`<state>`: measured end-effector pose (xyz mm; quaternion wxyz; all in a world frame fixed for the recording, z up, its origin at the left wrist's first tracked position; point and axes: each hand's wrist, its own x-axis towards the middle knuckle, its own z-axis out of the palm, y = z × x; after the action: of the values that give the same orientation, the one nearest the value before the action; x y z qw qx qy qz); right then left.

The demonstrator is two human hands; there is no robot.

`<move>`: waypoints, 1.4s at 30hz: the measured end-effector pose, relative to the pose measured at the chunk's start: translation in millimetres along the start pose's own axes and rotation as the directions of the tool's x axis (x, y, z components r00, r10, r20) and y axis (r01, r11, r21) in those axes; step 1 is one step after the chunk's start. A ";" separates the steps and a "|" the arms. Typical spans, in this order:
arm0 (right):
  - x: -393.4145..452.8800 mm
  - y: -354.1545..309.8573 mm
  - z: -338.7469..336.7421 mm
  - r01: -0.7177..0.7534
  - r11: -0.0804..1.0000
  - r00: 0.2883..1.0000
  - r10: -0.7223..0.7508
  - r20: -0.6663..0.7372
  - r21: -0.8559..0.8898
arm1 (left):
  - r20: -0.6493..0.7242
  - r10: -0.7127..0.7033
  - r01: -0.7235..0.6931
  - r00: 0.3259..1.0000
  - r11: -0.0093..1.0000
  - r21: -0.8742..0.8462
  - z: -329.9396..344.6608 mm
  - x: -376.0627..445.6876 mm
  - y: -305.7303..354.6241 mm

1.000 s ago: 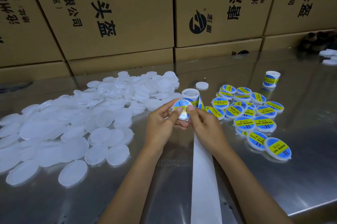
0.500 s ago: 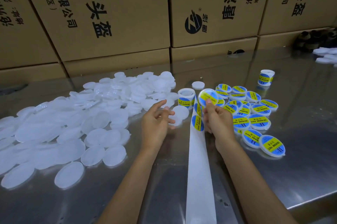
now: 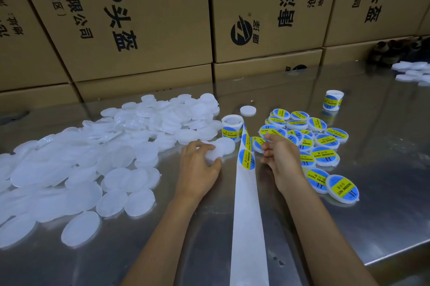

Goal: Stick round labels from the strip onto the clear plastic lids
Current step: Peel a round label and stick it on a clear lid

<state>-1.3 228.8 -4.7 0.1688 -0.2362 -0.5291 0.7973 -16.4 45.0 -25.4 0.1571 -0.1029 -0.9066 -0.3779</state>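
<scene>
A big heap of clear plastic lids covers the left of the steel table. My left hand grips one clear lid at the heap's right edge, with another bare lid just behind it. The label strip runs up the middle to its roll, with a blue-and-yellow round label still on it. My right hand is lowered at the pile of labelled lids, fingers curled round a labelled lid at its left edge.
Cardboard boxes wall off the back of the table. A second label roll stands at the back right, and a single lid lies behind the first roll. More lids lie far right. The table's edge runs at the lower right.
Both hands came apart. My right hand carried the freshly labelled lid right and down to the labelled pile. My left hand moved forward and took hold of a bare lid.
</scene>
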 end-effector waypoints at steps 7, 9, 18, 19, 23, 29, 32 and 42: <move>-7.9 27.4 11.0 0.522 0.584 0.853 -0.361 0.377 -0.622 | -0.001 -0.002 0.002 1.000 1.000 -0.007 -1.8 2.0 -1.4; -8.5 32.4 10.2 0.590 0.439 0.804 -0.392 0.447 -0.677 | -0.012 -0.016 0.015 1.000 0.999 -0.035 -3.2 2.1 -1.5; -11.0 39.2 10.3 0.652 0.270 0.753 -0.340 0.563 -0.709 | -0.043 -0.248 0.232 0.968 0.945 -0.230 -12.8 7.8 -6.2; -10.9 39.8 10.1 0.646 0.253 0.758 -0.325 0.565 -0.721 | -0.048 -0.266 0.245 0.963 0.934 -0.260 -13.3 8.1 -6.9; -10.6 40.4 10.2 0.643 0.234 0.759 -0.314 0.570 -0.729 | -0.097 -0.292 0.229 0.951 0.882 -0.413 -14.6 9.6 -6.5; -10.6 37.0 9.9 0.652 0.264 0.754 -0.323 0.572 -0.710 | 0.044 -0.315 0.271 0.948 0.726 -0.632 -13.0 7.9 3.6; -11.9 34.8 8.5 0.656 0.285 0.753 -0.313 0.579 -0.699 | 0.136 -0.246 0.272 0.960 0.686 -0.675 -8.7 5.0 9.9; -9.9 25.9 2.2 0.684 0.279 0.728 -0.205 0.654 -0.674 | 0.184 -0.047 0.141 0.982 0.829 -0.541 5.2 2.9 9.3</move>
<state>5.2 212.1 -25.9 0.1161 0.0652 -0.9318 0.3376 -17.4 55.4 -21.8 0.0275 -0.1296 -0.7727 -0.6208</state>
